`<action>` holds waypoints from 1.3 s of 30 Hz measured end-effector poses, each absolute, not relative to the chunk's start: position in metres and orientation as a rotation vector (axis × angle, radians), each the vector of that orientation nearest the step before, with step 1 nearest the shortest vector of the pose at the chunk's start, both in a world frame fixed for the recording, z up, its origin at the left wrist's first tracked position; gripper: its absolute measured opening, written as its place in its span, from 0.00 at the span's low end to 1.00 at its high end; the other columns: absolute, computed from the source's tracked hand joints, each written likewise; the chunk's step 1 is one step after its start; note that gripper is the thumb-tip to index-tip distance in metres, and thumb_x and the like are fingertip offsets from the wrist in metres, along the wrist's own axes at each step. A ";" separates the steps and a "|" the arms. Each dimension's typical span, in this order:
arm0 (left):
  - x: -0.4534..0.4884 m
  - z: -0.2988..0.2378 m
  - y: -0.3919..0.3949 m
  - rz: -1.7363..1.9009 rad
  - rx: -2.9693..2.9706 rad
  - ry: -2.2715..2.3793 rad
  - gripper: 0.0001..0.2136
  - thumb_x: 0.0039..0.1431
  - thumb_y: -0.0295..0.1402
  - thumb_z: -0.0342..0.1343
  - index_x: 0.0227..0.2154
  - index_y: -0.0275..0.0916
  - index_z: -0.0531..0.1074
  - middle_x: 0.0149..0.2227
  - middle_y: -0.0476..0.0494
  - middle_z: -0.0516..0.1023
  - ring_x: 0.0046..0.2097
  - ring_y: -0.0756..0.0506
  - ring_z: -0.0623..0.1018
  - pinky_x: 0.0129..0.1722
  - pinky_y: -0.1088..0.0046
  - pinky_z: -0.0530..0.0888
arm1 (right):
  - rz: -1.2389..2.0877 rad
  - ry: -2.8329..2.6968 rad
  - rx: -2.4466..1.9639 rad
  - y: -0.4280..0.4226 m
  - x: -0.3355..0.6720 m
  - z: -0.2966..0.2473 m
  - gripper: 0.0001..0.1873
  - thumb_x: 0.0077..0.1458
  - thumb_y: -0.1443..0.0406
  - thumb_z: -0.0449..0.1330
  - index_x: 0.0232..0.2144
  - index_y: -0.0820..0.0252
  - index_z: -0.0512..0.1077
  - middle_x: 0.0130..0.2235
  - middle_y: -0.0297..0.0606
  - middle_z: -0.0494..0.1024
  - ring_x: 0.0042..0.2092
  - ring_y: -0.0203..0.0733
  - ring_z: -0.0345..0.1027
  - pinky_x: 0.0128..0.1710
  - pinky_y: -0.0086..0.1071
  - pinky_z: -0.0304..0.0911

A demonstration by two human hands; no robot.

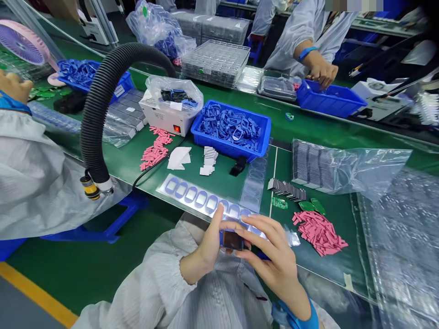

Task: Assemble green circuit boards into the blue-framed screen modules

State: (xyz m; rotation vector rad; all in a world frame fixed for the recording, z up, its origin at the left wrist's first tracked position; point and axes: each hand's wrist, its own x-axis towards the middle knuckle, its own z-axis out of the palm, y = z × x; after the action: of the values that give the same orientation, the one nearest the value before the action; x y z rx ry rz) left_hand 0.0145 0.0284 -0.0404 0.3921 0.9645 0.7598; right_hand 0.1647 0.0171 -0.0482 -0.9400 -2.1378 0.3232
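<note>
Close to my body, just off the table edge, both hands grip a small device with a dark rectangular screen and a blue rim. My left hand has its thumb up along the device's left side, with the fingers behind it. My right hand pinches the right side between thumb and fingertips; a blue wrist strap is on that arm. Right behind my hands lies a clear sheet with a row of oval blue-edged pieces. The back of the device is hidden.
A blue bin of blue plastic frames stands ahead. Pink strips lie in piles on the left and right. A black flexible hose arches at left. Bagged grey parts lie right. Co-workers' hands show at left and across the table.
</note>
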 end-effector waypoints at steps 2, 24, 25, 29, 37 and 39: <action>0.015 -0.037 0.027 0.764 0.412 0.947 0.34 0.46 0.65 0.38 0.12 0.36 0.68 0.15 0.46 0.69 0.22 0.50 0.66 0.22 0.75 0.58 | 0.320 -2.151 -0.933 0.019 0.165 -0.044 0.15 0.56 0.62 0.59 0.46 0.57 0.69 0.47 0.45 0.73 0.50 0.50 0.63 0.45 0.47 0.66; 0.016 -0.047 0.007 1.033 0.601 0.774 0.26 0.52 0.56 0.50 0.43 0.41 0.74 0.43 0.40 0.79 0.45 0.42 0.77 0.40 0.70 0.72 | 0.435 -2.006 -1.111 0.014 0.170 -0.037 0.16 0.51 0.64 0.63 0.44 0.56 0.70 0.46 0.43 0.74 0.49 0.50 0.65 0.47 0.47 0.63; 0.016 -0.050 0.005 1.115 0.644 0.753 0.23 0.51 0.52 0.55 0.44 0.42 0.73 0.46 0.41 0.78 0.47 0.42 0.76 0.43 0.70 0.72 | 0.439 -1.958 -1.122 0.014 0.169 -0.037 0.15 0.50 0.65 0.64 0.43 0.56 0.71 0.46 0.43 0.73 0.49 0.49 0.65 0.47 0.47 0.63; 0.020 -0.061 0.000 1.251 0.684 0.702 0.16 0.50 0.42 0.62 0.43 0.45 0.75 0.44 0.44 0.79 0.49 0.43 0.75 0.50 0.68 0.69 | 0.450 -1.916 -1.131 0.009 0.164 -0.039 0.17 0.50 0.66 0.63 0.44 0.56 0.70 0.46 0.43 0.73 0.49 0.48 0.65 0.47 0.45 0.63; 0.010 -0.066 0.002 1.153 0.557 0.682 0.15 0.52 0.42 0.60 0.41 0.44 0.75 0.42 0.45 0.79 0.45 0.45 0.77 0.47 0.69 0.71 | 0.201 -1.729 -1.605 0.040 0.230 -0.057 0.11 0.54 0.58 0.59 0.38 0.56 0.73 0.38 0.40 0.77 0.41 0.46 0.70 0.42 0.42 0.65; 0.010 -0.065 0.000 1.112 0.536 0.705 0.14 0.51 0.42 0.61 0.41 0.43 0.76 0.41 0.45 0.79 0.44 0.46 0.77 0.46 0.71 0.71 | 0.079 -1.716 -1.781 0.052 0.257 -0.066 0.15 0.55 0.54 0.56 0.36 0.58 0.73 0.38 0.42 0.77 0.41 0.48 0.70 0.42 0.44 0.65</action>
State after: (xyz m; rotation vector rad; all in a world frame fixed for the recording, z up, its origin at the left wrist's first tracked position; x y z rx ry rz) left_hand 0.0096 0.0002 -0.0649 0.5360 0.7047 1.1125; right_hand 0.2572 0.0516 -0.0656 -1.7814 -1.7159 0.0790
